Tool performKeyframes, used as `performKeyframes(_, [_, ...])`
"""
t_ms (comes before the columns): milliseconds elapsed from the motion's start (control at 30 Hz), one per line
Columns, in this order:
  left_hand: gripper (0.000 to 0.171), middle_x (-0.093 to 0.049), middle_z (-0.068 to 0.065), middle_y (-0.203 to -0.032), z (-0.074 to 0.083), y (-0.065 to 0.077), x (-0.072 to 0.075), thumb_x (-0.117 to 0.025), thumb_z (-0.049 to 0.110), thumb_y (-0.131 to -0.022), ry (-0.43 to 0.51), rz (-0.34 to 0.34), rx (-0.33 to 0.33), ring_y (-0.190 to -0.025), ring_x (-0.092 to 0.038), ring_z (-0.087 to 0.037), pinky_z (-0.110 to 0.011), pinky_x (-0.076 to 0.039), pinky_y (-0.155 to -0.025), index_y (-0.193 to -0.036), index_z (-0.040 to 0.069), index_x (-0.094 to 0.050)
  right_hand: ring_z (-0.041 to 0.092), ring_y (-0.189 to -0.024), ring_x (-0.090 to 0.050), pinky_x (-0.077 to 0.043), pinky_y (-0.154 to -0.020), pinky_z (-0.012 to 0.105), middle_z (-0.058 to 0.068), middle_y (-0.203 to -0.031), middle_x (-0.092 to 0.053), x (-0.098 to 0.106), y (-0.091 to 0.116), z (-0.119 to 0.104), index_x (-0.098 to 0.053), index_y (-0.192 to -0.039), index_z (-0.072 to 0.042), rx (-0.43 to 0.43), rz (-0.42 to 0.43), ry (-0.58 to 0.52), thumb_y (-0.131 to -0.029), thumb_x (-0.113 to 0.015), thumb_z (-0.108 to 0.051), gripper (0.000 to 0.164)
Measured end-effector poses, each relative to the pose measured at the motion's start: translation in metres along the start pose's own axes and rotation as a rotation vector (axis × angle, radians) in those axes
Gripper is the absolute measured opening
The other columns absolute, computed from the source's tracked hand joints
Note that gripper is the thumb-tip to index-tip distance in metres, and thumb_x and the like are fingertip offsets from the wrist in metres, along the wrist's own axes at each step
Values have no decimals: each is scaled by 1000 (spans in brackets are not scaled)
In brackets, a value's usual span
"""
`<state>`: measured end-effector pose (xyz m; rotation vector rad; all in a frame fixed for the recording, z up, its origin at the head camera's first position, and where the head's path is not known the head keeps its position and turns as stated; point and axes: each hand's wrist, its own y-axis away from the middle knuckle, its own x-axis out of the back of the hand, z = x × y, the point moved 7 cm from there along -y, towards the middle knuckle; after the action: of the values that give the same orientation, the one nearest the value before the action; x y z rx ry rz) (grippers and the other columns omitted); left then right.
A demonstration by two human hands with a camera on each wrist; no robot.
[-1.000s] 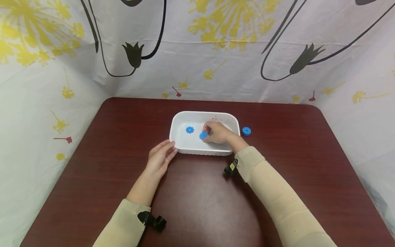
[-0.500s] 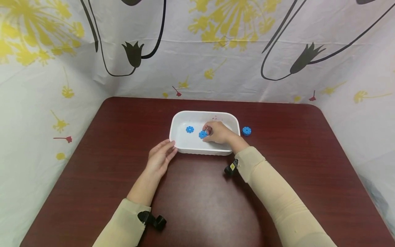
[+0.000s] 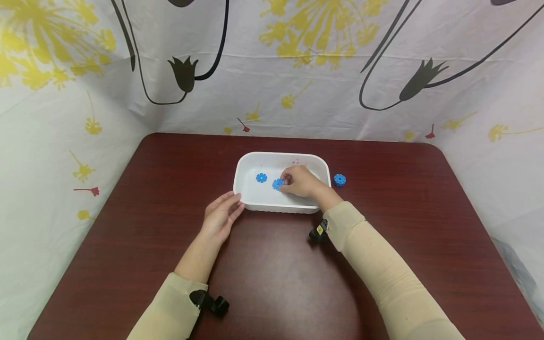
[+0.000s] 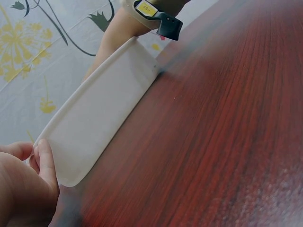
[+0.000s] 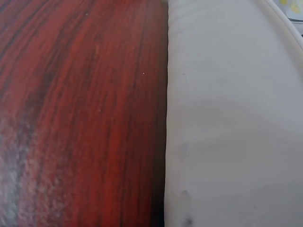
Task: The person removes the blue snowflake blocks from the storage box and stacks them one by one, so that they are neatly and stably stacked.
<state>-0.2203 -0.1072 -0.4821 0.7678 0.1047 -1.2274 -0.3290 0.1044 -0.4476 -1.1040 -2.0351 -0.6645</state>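
A white plastic tray (image 3: 259,199) stands on the table in the head view. My left hand (image 3: 221,217) grips its near left corner; in the left wrist view the thumb and fingers (image 4: 47,163) pinch the rim. Inside the tray, my right hand (image 3: 301,182) pinches a blue notched plastic disc (image 3: 277,184) by its right edge. A second blue notched disc (image 3: 261,178) lies flat on the tray floor, to the left. The right wrist view has only the tray's outer wall (image 5: 232,118) and the tabletop, so the right hand is not seen there.
Just right of the tray, several blue discs (image 3: 339,180) appear stacked on the dark red wooden table (image 3: 178,189). White patterned cloth (image 3: 314,108) hangs behind and at the sides. Each wrist wears a small black camera (image 3: 210,302).
The pinched disc has shifted slightly to the left and away, and more of it shows beyond the right fingertips. The left hand and the tray stay put.
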Motion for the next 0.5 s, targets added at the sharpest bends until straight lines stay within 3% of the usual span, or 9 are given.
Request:
performKeyframes(100, [19,-63,-4,-91,0,0,0,-70,0,-93,0,4,2,-80,-64,-12,-25,-61,-87,-108,5,-59,18,-81,-56,-50,-75,29,5,-86,-65,0,-1,-1,-69,-99,-1,11,4,19,-88,-80,-17,22])
performKeyframes(267, [19,-63,-4,-89,1,1,-1,-70,0,-93,-6,2,4,-79,-65,-11,-25,-61,-87,-108,5,-59,22,-89,-57,-52,-85,36,10,-95,-66,-3,-3,-5,-70,-117,0,78,-11,82,-86,-83,-21,40])
performKeyframes(367, [20,-63,-3,-88,1,1,-1,-70,1,-93,-7,0,5,-79,-64,-10,-25,-61,-87,-109,5,-59,24,-94,-57,-52,-91,39,11,-101,-66,-6,-3,-6,-70,-118,0,83,-38,93,-87,-82,-18,38])
performKeyframes(500, [20,-63,-3,-88,0,1,-1,-69,0,-94,-3,2,9,-78,-64,-11,-25,-61,-87,-110,4,-58,24,-97,-55,-51,-94,39,11,-107,-64,-8,-3,-2,-66,-111,-2,28,-65,64,-88,-81,-17,32])
